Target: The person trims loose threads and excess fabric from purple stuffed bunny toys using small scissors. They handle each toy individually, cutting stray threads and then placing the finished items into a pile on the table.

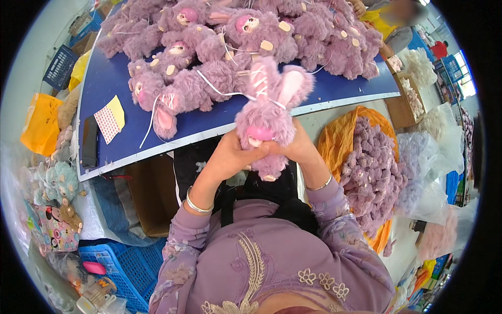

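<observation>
Both hands, left hand [230, 157] and right hand [295, 146], clench one fluffy purple plush rabbit with a pink face [266, 118], held up just off the near edge of the blue surface [130, 138]. Its white thread [222, 91] still trails loose, so work on it looks unfinished. A heap of purple plush rabbits [251, 36] covers the surface behind; more fill the orange bag [340, 141] at right.

Left hand [230, 157] and right hand [298, 146] raised together (fingers seemingly curled), wrists bent.

single head-worn fisheye, looking steeply down, close over the chest; blue table [130, 133] spans 10 to 2 o'clock, edges bowed.
</observation>
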{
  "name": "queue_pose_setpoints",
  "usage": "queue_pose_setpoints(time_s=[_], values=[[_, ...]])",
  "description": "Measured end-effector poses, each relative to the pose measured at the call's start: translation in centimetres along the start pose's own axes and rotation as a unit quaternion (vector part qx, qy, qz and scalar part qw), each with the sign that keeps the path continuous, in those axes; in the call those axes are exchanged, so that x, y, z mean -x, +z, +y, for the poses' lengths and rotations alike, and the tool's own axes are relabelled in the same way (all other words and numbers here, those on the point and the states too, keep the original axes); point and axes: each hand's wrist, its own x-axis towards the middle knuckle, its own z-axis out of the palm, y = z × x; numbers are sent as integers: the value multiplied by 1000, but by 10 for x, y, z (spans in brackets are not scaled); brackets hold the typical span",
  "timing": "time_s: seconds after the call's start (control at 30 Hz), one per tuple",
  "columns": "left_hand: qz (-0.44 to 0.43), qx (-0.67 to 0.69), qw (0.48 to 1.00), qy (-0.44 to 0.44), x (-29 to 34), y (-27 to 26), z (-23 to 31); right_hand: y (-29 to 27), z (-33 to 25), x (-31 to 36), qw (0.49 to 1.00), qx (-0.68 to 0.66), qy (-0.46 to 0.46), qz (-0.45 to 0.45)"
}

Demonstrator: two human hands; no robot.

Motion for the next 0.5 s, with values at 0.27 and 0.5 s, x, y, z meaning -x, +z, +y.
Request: queue_pose_setpoints(time_s=[0.27,0.5], values=[[42,68,993,88,-12,13,23,19,-37,-11,931,317,-40,177],[136,299,944,39,-23,-6,-4,24,-50,0,951,297,-86,-32]])
